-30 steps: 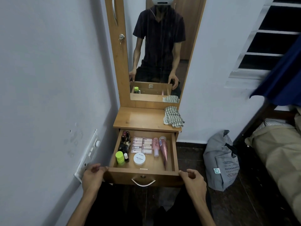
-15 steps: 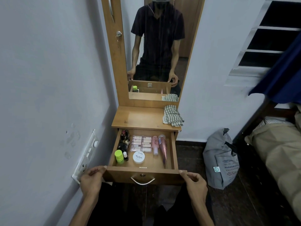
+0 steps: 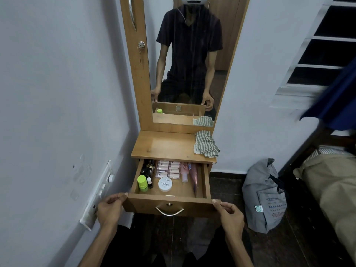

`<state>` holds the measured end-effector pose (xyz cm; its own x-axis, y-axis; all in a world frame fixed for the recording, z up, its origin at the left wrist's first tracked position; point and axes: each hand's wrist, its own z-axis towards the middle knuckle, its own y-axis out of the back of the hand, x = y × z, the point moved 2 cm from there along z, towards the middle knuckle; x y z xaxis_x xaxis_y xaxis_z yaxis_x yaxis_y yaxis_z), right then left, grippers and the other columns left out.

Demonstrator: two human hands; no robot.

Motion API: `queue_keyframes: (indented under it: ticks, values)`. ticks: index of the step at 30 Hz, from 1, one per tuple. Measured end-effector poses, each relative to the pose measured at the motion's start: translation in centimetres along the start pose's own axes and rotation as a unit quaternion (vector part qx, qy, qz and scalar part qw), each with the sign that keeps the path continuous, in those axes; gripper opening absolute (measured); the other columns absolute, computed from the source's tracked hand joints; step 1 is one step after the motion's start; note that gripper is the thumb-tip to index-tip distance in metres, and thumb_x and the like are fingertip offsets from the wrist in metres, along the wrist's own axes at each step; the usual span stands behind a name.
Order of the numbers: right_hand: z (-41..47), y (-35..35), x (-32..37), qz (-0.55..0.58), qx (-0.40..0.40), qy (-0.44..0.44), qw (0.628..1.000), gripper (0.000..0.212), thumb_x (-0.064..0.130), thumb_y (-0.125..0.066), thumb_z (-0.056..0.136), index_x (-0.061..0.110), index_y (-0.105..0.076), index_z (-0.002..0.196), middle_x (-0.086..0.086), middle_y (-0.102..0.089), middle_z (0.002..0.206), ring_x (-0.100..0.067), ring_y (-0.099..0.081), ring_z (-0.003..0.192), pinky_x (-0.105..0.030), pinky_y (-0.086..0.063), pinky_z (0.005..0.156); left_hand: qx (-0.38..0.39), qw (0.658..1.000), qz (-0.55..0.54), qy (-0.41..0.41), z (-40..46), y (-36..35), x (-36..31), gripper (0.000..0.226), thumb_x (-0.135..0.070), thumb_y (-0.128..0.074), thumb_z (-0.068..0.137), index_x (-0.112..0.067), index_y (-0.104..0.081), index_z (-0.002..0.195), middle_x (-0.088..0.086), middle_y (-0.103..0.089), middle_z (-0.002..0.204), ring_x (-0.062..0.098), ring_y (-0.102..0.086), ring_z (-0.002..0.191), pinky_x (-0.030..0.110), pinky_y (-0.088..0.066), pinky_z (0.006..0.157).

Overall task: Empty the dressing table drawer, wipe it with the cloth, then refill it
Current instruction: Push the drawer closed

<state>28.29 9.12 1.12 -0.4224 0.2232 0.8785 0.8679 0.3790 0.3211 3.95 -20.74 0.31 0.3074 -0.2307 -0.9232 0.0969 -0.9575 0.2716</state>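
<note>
- The drawer point(image 3: 169, 204) of the wooden dressing table point(image 3: 163, 146) stands pulled out, still full.
- Left hand point(image 3: 108, 209) grips the drawer front's left end, thumb on the top edge; right hand point(image 3: 230, 214) pinches the right end the same way.
- Inside the drawer: a lime-capped jar point(image 3: 142, 183) at the front left, a white round tub point(image 3: 165, 184) beside it, dark small bottles point(image 3: 148, 167) behind, a pack of pale tubes point(image 3: 169, 169) in the middle, and a pink bottle point(image 3: 184, 171) and a long pink tube point(image 3: 193, 176) to the right.
- The striped cloth point(image 3: 206, 144) lies folded on the tabletop's back right corner — partly overhanging the edge.
- A tall mirror point(image 3: 188, 60) rises above the tabletop, reflecting the person.
- The table sits in a corner between pale walls — a white switch panel point(image 3: 98, 195) on the left wall.
- On the dark floor to the right stands a grey bag point(image 3: 264, 197), next to a bed with a tan cover point(image 3: 331, 185).
- A louvred window point(image 3: 327, 45) is at the upper right.
</note>
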Motion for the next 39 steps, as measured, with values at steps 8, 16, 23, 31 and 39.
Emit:
queue_keyframes:
  ticks: [8,16,23,31,39]
  values:
    - [3.4,-2.4,-0.1,0.042,-0.002,-0.049,0.998,0.049,0.064,-0.087,0.063,0.022,-0.077,0.086,0.001,-0.078,0.084,-0.018,-0.073,0.085,-0.038,-0.059,0.081,-0.002,0.999,-0.047,0.020,2.2,-3.1,-1.5,0.018,-0.019,-0.084,0.078,-0.012,-0.078,0.093,0.010,-0.075,0.094,0.027,-0.069,0.093,0.033,-0.051,0.083]
    - [6.9,-5.2,2.2,0.094,0.004,-0.051,0.994,0.035,0.045,-0.091,0.071,0.012,-0.079,0.078,0.000,-0.079,0.075,-0.017,-0.077,0.079,-0.034,-0.061,0.076,0.004,0.989,-0.133,0.062,4.0,-6.7,-3.2,0.027,-0.015,-0.082,0.083,0.003,-0.068,0.099,0.021,-0.072,0.101,0.031,-0.071,0.087,0.042,-0.058,0.093]
    - [8.8,-7.2,4.0,0.136,0.023,-0.071,0.988,0.032,0.037,-0.086,0.081,0.006,-0.077,0.084,-0.010,-0.079,0.090,-0.022,-0.077,0.085,-0.038,-0.063,0.085,0.056,0.975,-0.196,0.088,3.9,-8.8,-4.7,0.016,-0.014,-0.069,0.094,-0.005,-0.064,0.107,0.018,-0.067,0.120,0.028,-0.066,0.110,0.040,-0.055,0.097]
    - [8.8,-9.0,6.6,0.223,0.098,-0.096,0.965,0.063,0.045,-0.066,0.096,-0.006,-0.059,0.133,-0.023,-0.064,0.131,-0.036,-0.065,0.119,-0.048,-0.057,0.099,0.147,0.957,-0.234,0.092,3.1,-10.4,-7.1,0.050,-0.030,-0.053,0.103,-0.011,-0.045,0.149,0.008,-0.046,0.154,0.024,-0.044,0.142,0.046,-0.046,0.110]
    - [9.5,-11.0,9.4,0.238,0.145,-0.103,0.955,0.084,0.067,-0.055,0.093,0.015,-0.037,0.157,-0.016,-0.048,0.153,-0.034,-0.051,0.135,-0.047,-0.046,0.109,0.203,0.942,-0.248,0.102,3.0,-11.9,-8.9,0.057,-0.049,-0.040,0.104,-0.019,-0.044,0.152,0.001,-0.044,0.157,0.018,-0.036,0.148,0.049,-0.027,0.122]
